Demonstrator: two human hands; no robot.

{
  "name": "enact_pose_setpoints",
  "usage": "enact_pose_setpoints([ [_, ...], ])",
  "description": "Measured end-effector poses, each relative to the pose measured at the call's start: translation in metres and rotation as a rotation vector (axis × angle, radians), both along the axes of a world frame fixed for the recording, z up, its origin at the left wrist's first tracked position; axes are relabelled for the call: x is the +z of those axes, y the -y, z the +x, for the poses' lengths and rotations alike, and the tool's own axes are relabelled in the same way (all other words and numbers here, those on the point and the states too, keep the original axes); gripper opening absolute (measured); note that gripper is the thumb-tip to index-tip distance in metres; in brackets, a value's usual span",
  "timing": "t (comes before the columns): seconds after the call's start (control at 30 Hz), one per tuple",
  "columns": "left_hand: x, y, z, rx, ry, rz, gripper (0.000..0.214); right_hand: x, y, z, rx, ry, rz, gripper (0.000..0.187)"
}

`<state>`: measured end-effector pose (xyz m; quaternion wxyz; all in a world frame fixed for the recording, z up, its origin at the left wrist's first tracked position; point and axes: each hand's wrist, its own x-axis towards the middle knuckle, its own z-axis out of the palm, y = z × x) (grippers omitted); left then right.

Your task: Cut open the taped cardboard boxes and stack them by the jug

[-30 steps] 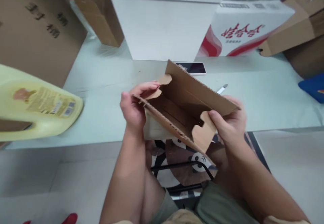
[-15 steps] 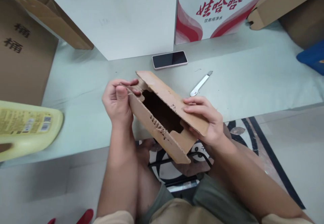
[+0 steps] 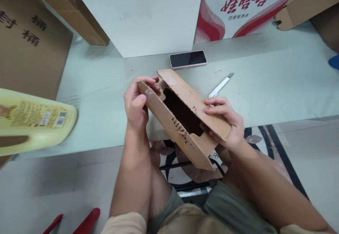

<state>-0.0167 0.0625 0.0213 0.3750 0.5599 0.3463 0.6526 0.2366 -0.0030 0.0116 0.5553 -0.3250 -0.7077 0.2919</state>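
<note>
A brown cardboard box (image 3: 182, 135) with ragged, torn flap edges is held tilted over the table's front edge, its opening facing me and its inside dark. My left hand (image 3: 137, 101) grips the box's far left end, thumb on the outer flap and fingers reaching inside the corner. On the near right side, my right hand (image 3: 227, 119) is closed round the other long flap, fingers on top and thumb hidden. Beyond the right hand a white utility knife (image 3: 221, 85) lies on the table. Behind the box rests a smartphone (image 3: 188, 59) with a dark screen.
A large white box (image 3: 159, 18) and a white-and-red printed carton (image 3: 246, 11) stand at the back. On the left are a yellow jug (image 3: 39, 121) and a brown carton (image 3: 31, 57). More cardboard (image 3: 304, 4) is at the back right of the pale green table (image 3: 278, 71).
The view has shifted, so the table things sit further right in the picture. Both hands keep hold of the cardboard box; its tilt looks much the same.
</note>
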Motion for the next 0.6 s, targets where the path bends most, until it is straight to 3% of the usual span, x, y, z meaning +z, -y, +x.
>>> enact_pose_setpoints([
  [0.3, -0.0005, -0.0005, 0.0011, 0.082, -0.105, 0.004, 0.025, 0.0000, 0.0006, -0.0007, -0.011, 0.005, -0.018, 0.034],
  [0.6, -0.0008, -0.0047, 0.0031, 0.156, -0.164, -0.051, 0.030, 0.0005, 0.0011, -0.0012, 0.004, -0.021, -0.041, 0.036],
])
